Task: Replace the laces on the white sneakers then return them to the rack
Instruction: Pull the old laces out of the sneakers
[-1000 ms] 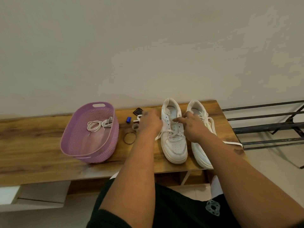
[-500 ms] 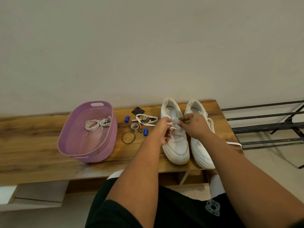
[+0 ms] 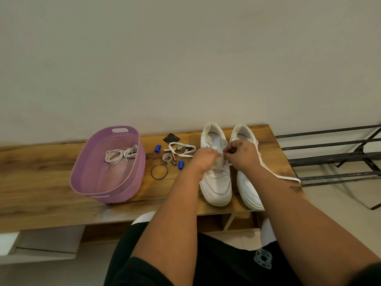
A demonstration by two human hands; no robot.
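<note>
Head view is showing the left hand (image 3: 203, 159) and right hand (image 3: 240, 154) pinching the flat white lace over the left white leather sneaker (image 3: 216, 178) on the wooden worktop (image 3: 41, 182) (seemingly to work it through the eyelets).

A long wooden bench (image 3: 41, 182) carries a purple woven plastic basket (image 3: 132, 188), two white sneakers (image 3: 216, 182), a loose flat white lace (image 3: 181, 149) and a metal bangle (image 3: 159, 171).

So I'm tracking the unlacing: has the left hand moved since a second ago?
Yes. The left hand has shifted right, off the small items by the blue cap, to the left sneaker.
</note>
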